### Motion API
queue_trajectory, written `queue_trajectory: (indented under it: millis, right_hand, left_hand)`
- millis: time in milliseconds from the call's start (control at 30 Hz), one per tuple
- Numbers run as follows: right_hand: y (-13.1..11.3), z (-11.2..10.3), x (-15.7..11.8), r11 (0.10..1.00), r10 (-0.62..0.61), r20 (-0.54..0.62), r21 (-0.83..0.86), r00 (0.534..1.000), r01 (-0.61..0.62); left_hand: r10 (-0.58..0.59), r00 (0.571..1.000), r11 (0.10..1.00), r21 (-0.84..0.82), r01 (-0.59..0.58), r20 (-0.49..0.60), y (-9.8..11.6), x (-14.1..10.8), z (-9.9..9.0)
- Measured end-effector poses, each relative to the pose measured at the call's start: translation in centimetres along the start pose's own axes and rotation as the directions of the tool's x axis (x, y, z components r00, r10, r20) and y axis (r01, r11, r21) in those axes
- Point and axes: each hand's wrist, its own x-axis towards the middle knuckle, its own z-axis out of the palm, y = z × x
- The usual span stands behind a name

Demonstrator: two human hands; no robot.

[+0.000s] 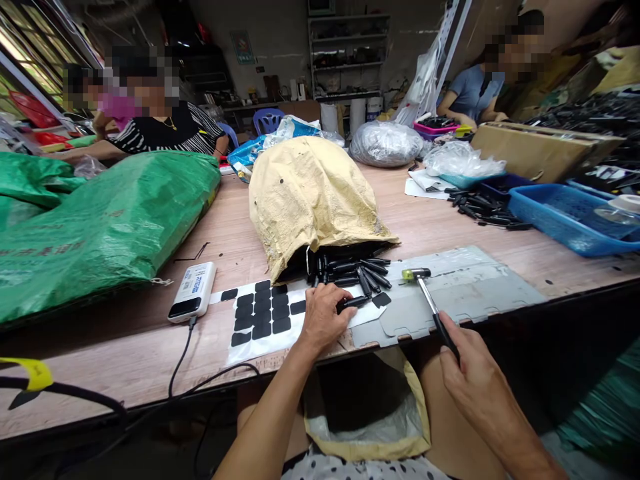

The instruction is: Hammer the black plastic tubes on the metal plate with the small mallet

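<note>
Head view. The landmark, a yellow cloth sack [310, 193], is lying on the table [225, 257] with its mouth facing the wearer. Loose black cylinders [345, 267] are spilling from that mouth. They are looking slim, glossy and tapered, and are pointing in mixed directions.

One black cylinder [356, 302] is lying just in front of the sack mouth. The left hand [324, 317] is grasping it with bent fingers; its free end is projecting to the right, past the fingertips. The covered end is not showing.

The hammer [431, 300] is showing a small head, yellow-green at one face and dark at the other, a bright metal shaft and a black handle. The right hand [473, 373] is clenching that handle. The head is sitting beyond the grip, over a grey board [470, 287] in front and to the right of the sack; contact with the board cannot be told.

A white sheet [294, 333] bearing black rounded squares [263, 310] is lying in front of the sack, partly under the left hand. A power bank [194, 290] is resting to the sack's left, near a green sack [115, 220].
</note>
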Motion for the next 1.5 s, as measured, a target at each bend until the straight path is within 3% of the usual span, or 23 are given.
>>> queue_trajectory:
  millis: [200,533,667,800,900,967,1067,1167,1233,1267,1367,1433,1500]
  right_hand:
    - [-0.4,0.3,-0.4,0.982,-0.034,0.064,-0.182,0.997,0.045]
    - [-1.3,0.2,-0.1,0.918,-0.015,0.053,-0.395,0.998,0.034]
    - [-1.4,0.2,-0.2,0.912,-0.012,0.061,-0.408,0.998,0.036]
    - [-1.4,0.2,-0.2,0.912,-0.02,0.055,-0.407,0.998,0.041]
    - [-1.3,0.3,-0.1,0.913,-0.033,0.048,-0.406,0.998,0.049]
    - [-1.3,0.3,-0.1,0.911,-0.04,0.048,-0.409,0.998,0.056]
    - [-1.3,0.3,-0.1,0.91,-0.042,0.045,-0.41,0.998,0.057]
    - [-1.3,0.2,-0.2,0.91,-0.049,0.041,-0.409,0.998,0.062]
    - [-1.3,0.2,-0.2,0.91,-0.06,0.037,-0.408,0.997,0.07]
    - [-1.3,0.2,-0.2,0.91,-0.063,0.036,-0.409,0.997,0.072]
    - [-1.4,0.2,-0.2,0.906,-0.063,0.037,-0.417,0.997,0.073]
    - [-1.4,0.2,-0.2,0.902,-0.065,0.042,-0.424,0.997,0.077]
    - [-1.4,0.2,-0.2,0.899,-0.065,0.043,-0.431,0.997,0.078]
  left_hand:
    - [0.007,1.0,1.0,-0.016,-0.007,0.0,0.1,0.1,-0.1]
    - [0.017,0.999,1.0,0.005,-0.017,0.042,0.2,0.0,-0.5]
    - [0.036,0.998,0.999,0.027,-0.038,0.045,1.6,-1.0,-1.6]
    - [0.127,0.99,0.989,-0.081,-0.122,0.063,4.2,-4.4,-2.9]
    - [0.225,0.947,0.946,-0.286,-0.156,0.228,5.4,-7.7,-2.2]
    - [0.2,0.912,0.945,-0.315,-0.084,0.357,5.1,-9.7,-0.6]
    - [-0.015,0.856,0.978,-0.173,0.121,0.516,3.1,-11.8,3.1]
    - [-0.252,0.739,0.944,-0.011,0.331,0.624,0.3,-13.1,6.7]
    - [-0.322,0.677,0.915,0.034,0.402,0.661,-1.0,-13.6,8.1]
    - [-0.324,0.667,0.913,0.036,0.407,0.671,-1.3,-13.7,8.3]
    - [-0.233,0.7,0.948,-0.003,0.318,0.675,-0.2,-13.1,7.1]
    - [-0.076,0.736,0.981,-0.082,0.176,0.673,1.7,-11.6,4.9]
    - [0.144,0.746,0.975,-0.224,0.007,0.651,3.7,-9.3,2.3]
